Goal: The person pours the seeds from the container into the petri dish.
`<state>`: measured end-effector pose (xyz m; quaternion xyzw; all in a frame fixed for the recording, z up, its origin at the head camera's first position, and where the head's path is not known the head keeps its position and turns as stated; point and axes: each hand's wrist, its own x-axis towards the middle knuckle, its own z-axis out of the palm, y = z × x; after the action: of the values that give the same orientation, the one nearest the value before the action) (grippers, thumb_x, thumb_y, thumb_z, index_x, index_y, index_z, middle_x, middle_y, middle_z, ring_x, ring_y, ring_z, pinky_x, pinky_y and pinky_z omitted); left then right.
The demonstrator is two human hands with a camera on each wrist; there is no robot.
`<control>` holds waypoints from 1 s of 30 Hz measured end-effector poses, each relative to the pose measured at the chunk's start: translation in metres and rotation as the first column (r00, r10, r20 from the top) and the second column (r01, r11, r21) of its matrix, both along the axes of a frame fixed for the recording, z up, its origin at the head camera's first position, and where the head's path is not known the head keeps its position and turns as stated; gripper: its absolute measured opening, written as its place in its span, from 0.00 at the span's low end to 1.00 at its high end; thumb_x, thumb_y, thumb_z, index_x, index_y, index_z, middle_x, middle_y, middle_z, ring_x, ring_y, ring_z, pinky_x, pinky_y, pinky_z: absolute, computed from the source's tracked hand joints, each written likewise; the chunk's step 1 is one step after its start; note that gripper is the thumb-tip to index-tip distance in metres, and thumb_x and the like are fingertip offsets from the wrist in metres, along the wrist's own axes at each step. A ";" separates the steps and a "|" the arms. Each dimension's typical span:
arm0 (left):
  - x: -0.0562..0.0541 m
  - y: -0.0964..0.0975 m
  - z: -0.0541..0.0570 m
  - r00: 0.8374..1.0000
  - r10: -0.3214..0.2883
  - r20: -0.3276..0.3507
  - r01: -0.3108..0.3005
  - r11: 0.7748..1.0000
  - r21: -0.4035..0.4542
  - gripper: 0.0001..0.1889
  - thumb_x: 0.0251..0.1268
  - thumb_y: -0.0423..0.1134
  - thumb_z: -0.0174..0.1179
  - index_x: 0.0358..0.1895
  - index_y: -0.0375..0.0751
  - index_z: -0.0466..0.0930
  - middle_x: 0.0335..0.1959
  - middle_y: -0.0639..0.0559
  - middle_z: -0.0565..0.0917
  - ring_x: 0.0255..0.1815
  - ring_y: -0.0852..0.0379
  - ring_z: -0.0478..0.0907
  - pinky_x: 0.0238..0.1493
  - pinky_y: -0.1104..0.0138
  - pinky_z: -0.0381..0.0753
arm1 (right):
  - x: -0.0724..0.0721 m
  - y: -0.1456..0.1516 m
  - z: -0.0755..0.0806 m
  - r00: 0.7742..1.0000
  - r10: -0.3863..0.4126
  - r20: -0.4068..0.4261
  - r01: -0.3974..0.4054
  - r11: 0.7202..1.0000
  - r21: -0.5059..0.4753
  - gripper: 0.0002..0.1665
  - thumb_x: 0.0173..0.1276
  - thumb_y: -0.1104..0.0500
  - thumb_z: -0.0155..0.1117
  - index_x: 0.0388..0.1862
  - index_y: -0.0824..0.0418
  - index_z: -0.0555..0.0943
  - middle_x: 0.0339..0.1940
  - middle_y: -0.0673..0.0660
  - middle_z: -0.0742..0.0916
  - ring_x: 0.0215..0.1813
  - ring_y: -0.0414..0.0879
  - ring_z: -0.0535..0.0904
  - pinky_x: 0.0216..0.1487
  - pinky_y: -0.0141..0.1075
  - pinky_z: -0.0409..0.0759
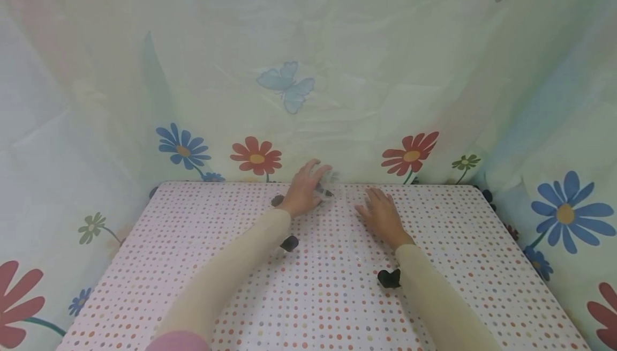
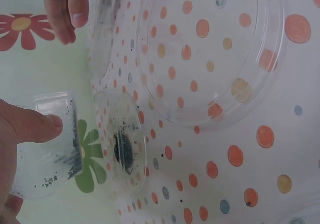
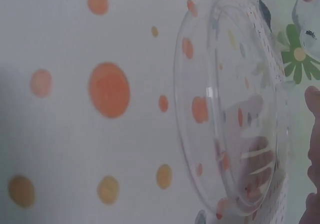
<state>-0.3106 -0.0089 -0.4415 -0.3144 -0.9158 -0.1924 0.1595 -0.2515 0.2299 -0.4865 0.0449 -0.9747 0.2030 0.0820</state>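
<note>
In the head view my left hand [image 1: 303, 187] is near the far table edge. It holds a clear plastic cup [image 2: 45, 159], thumb pressed on the side; dark grains cling inside the tilted cup. Beside the cup in the left wrist view, a small clear round dish [image 2: 137, 171] bears a heap of dark grains [image 2: 123, 151]. My right hand [image 1: 383, 217] hovers to the right with relaxed fingers, holding nothing that I can see. A larger clear round dish [image 3: 182, 129] lies near it, mirroring some fingers in the right wrist view.
A dotted cloth covers the table [image 1: 328, 308]. Behind it hangs a floral backdrop [image 1: 356, 72], reaching round both sides. Another clear curved rim [image 2: 102, 39] stands along the far edge. Black rounded pieces [image 1: 290, 243] show beside the forearms. A few loose specks lie on the cloth.
</note>
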 end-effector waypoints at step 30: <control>-0.005 0.011 -0.009 1.000 -0.003 0.031 0.002 1.000 0.020 0.46 0.47 0.33 0.71 0.72 0.58 0.58 0.74 0.48 0.57 0.74 0.49 0.59 0.70 0.53 0.68 | -0.001 0.009 -0.005 0.985 -0.044 0.168 0.056 0.996 -0.063 0.49 0.72 0.39 0.51 0.76 0.70 0.50 0.76 0.71 0.58 0.78 0.65 0.48 0.79 0.57 0.39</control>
<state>-0.3158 0.0020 -0.4504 -0.3109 -0.9159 -0.2065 0.1481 -0.2524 0.2385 -0.4912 0.0006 -0.9715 0.2368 0.0071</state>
